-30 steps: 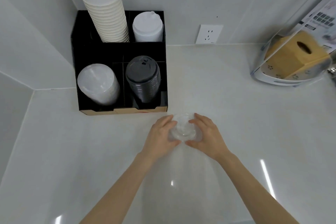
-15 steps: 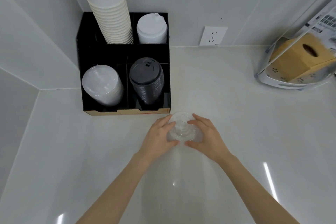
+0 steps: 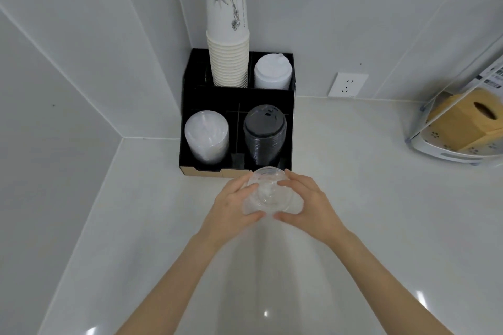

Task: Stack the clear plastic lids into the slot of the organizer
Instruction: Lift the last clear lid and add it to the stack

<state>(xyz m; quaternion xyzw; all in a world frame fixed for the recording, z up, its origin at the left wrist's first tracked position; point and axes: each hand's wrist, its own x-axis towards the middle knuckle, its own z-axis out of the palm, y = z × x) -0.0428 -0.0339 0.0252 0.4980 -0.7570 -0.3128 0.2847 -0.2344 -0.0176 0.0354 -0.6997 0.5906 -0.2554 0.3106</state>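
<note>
Left hand (image 3: 234,204) and right hand (image 3: 310,204) grasp the clear lids (image 3: 268,193) near the organizer (image 3: 236,98). The slippery stack could splay if squeezed unevenly

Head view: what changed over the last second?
Both hands, left and right, have carried the stack of clear lids forward to the organizer's front edge, grip unchanged. The lids and cups in the organizer's slots stayed as they were.
</note>
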